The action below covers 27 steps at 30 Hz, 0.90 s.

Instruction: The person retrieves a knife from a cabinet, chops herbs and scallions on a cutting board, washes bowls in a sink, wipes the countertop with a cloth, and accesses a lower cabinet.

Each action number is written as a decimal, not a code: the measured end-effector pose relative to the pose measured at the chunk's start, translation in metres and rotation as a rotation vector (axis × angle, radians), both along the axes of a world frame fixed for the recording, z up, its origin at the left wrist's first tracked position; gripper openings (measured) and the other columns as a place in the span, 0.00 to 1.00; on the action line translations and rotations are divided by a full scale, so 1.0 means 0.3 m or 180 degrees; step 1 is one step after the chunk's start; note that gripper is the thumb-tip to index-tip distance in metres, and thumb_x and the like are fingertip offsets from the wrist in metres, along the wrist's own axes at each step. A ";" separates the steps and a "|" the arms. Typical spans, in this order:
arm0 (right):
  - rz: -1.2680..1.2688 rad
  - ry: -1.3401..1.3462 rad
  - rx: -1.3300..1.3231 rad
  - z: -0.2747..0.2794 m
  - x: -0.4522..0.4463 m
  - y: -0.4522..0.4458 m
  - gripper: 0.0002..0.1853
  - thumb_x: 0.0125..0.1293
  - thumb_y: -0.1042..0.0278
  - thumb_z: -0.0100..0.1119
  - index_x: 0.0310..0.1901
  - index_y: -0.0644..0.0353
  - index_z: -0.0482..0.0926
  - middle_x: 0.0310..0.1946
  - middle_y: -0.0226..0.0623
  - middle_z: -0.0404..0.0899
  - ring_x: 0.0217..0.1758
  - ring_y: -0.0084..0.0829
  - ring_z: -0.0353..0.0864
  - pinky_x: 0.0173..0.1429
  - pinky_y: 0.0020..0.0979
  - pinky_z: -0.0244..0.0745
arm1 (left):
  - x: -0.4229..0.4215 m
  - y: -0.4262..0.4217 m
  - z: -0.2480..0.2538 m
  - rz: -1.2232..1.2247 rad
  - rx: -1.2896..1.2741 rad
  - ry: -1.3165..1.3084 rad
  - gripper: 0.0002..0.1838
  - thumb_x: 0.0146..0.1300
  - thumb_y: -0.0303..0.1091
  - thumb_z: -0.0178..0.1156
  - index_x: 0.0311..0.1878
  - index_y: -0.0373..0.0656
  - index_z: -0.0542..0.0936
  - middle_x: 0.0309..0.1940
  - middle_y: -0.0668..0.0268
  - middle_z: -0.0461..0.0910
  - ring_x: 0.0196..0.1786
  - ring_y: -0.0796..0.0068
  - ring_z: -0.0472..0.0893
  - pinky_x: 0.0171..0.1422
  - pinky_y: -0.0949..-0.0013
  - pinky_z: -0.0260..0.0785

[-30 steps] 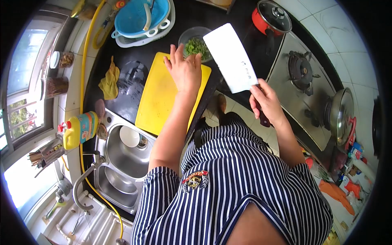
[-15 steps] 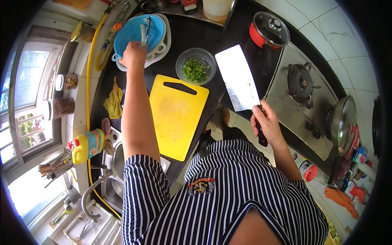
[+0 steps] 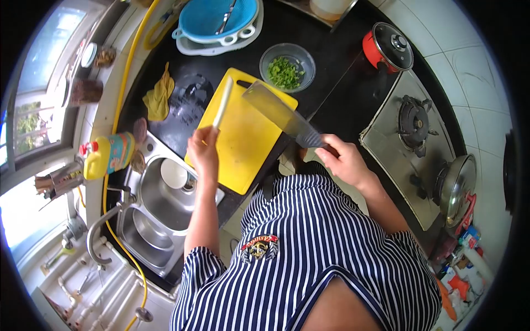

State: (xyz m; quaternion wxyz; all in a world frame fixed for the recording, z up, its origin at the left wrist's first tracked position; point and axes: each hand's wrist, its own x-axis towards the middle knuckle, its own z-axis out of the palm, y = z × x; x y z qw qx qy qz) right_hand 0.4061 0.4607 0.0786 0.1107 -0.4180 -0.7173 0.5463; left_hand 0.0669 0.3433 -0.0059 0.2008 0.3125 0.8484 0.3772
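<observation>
My left hand [image 3: 203, 147] is closed around the lower end of a long, pale white stalk [image 3: 223, 105], whose exact kind I cannot make out. The stalk points up and away above the yellow cutting board [image 3: 243, 149]. In my right hand [image 3: 343, 160] is the handle of a cleaver [image 3: 281, 116]. Its broad blade reaches leftward over the far right part of the board, apart from the stalk. Just beyond the board stands a clear bowl [image 3: 307, 83] of chopped green herbs [image 3: 285, 73].
At the back left, a blue colander [image 3: 204, 22] on a white tray holds a dark-and-silver utensil. A yellow cloth [image 3: 160, 96] lies left of the board, near the sink [image 3: 165, 193]. To the right are a red lidded pot [image 3: 381, 49] and the gas stove [image 3: 403, 160].
My left hand has come back from the colander to the board with the white stalk. My right hand has swung the cleaver leftward over the board. The view has shifted.
</observation>
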 end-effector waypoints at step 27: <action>0.1905 -0.1500 0.1669 -0.104 -0.326 -0.090 0.13 0.76 0.56 0.52 0.48 0.58 0.70 0.26 0.49 0.83 0.33 0.52 0.86 0.37 0.49 0.82 | 0.107 -0.216 -0.151 -0.0095 -0.0091 0.0856 0.10 0.61 0.35 0.71 0.42 0.43 0.84 0.39 0.63 0.82 0.49 0.60 0.79 0.57 0.58 0.63</action>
